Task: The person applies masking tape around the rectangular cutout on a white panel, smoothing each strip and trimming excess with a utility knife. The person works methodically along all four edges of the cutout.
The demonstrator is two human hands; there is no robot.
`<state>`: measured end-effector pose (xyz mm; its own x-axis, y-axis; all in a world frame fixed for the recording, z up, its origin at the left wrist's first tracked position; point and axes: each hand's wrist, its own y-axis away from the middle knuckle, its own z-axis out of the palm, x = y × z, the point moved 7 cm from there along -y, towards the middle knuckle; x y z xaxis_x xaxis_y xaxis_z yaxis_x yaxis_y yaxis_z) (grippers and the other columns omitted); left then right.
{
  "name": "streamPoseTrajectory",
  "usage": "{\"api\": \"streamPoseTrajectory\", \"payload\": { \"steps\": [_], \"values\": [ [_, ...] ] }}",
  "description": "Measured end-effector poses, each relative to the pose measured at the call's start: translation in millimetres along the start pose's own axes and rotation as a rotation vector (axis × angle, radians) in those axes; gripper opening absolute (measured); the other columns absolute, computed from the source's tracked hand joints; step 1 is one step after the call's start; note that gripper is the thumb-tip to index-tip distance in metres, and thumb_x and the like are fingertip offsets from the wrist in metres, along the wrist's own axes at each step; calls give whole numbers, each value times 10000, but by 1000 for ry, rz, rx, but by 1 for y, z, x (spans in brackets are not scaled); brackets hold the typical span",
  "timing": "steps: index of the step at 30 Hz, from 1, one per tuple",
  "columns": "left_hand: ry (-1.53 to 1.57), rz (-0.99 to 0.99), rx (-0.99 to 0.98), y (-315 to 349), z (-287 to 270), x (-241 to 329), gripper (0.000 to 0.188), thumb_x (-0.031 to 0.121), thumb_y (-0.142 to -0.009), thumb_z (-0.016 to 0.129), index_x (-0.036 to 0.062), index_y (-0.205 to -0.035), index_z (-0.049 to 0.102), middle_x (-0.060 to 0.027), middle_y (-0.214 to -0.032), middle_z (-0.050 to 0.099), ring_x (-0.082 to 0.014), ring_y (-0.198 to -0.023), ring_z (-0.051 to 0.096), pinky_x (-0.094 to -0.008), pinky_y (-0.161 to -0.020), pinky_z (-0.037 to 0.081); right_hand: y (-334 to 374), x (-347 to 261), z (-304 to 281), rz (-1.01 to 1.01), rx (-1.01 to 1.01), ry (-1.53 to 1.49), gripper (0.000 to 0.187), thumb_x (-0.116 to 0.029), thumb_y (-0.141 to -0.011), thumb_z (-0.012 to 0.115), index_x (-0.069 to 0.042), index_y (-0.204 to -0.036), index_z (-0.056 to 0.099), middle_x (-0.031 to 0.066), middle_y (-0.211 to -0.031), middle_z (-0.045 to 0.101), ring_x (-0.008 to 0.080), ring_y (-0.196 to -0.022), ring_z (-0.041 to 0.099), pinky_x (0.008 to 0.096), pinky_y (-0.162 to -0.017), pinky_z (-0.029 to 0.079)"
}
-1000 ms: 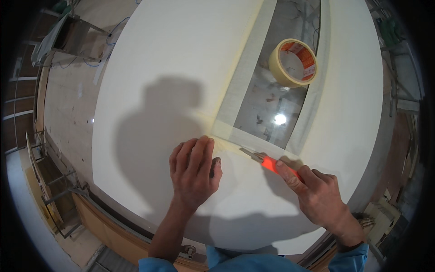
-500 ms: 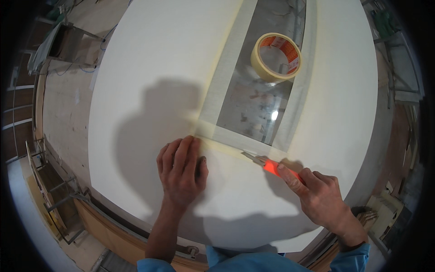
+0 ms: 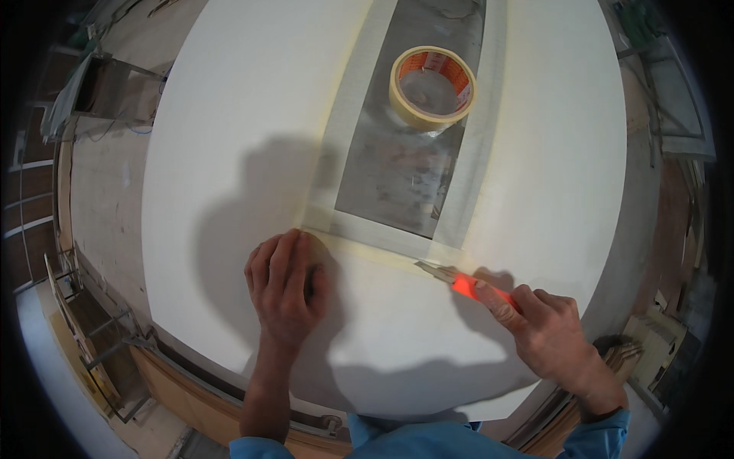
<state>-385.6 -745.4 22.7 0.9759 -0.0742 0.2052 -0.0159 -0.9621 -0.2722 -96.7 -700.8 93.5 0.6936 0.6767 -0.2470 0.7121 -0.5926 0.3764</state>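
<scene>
A large white panel (image 3: pixel 222 92) lies before me, with a long glazed opening (image 3: pixel 397 172) framed by pale tape. Along the opening's near end runs a yellowish strip of masking tape (image 3: pixel 367 252). My left hand (image 3: pixel 287 279) rests at the left end of this strip, its fingers curled and close together; their tips hide whether they pinch the tape. In my right hand (image 3: pixel 547 329) is an orange utility knife (image 3: pixel 466 285), gripped with the thumb along the handle. Its blade points left, its tip at the strip near the opening's right corner.
A roll of masking tape (image 3: pixel 433 88) lies on the glass, farther from me than both hands. Wooden boards (image 3: pixel 191 390) stand below the panel's near left edge. Metal-framed stands (image 3: pixel 115 88) are at the far left, and more boards (image 3: pixel 619 356) at the right.
The panel and roll appear farther left in view. My left hand has stayed at the same spot on the panel, while the knife has moved right along the tape strip.
</scene>
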Motion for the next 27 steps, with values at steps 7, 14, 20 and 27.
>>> {"api": "streamPoseTrajectory", "payload": {
  "steps": [7, 14, 20, 27],
  "values": [
    [1, 6, 1, 0, 1, 2, 409, 199, -954, 645, -28, -1290, 699, -145, -1352, 651, -348, -1228, 605, -497, -1068, 464, 18, 12, -1, 8, 5, 35, 790, -54, -861, 665, -193, -1610, 459, 34, -772, 523, 156, -581, 574, 331, -493, 526],
    [1, -1, -3, 1, 0, 2, 423, 168, -937, 659, -38, -1305, 682, -156, -1360, 645, -358, -1239, 596, -499, -1070, 458, 33, 21, -2, 3, -43, 26, 791, -115, -864, 654, -168, -1625, 441, 35, -791, 492, 156, -596, 551, 339, -508, 527],
    [-12, -4, -14, 1, 1, 2, 412, 159, -944, 652, -41, -1304, 680, -162, -1361, 646, -357, -1253, 592, -494, -1076, 454, 42, 28, -6, 13, 14, 42, 778, -70, -853, 682, -184, -1597, 484, 26, -725, 470, 142, -562, 549, 324, -471, 502],
    [0, -12, -23, 0, 0, 4, 410, 138, -939, 656, -43, -1307, 673, -166, -1361, 646, -356, -1254, 593, -486, -1080, 451, 50, 34, -5, 28, -12, 54, 777, -77, -848, 684, -180, -1593, 490, 27, -723, 467, 141, -553, 542, 322, -458, 495]
  ]
}}
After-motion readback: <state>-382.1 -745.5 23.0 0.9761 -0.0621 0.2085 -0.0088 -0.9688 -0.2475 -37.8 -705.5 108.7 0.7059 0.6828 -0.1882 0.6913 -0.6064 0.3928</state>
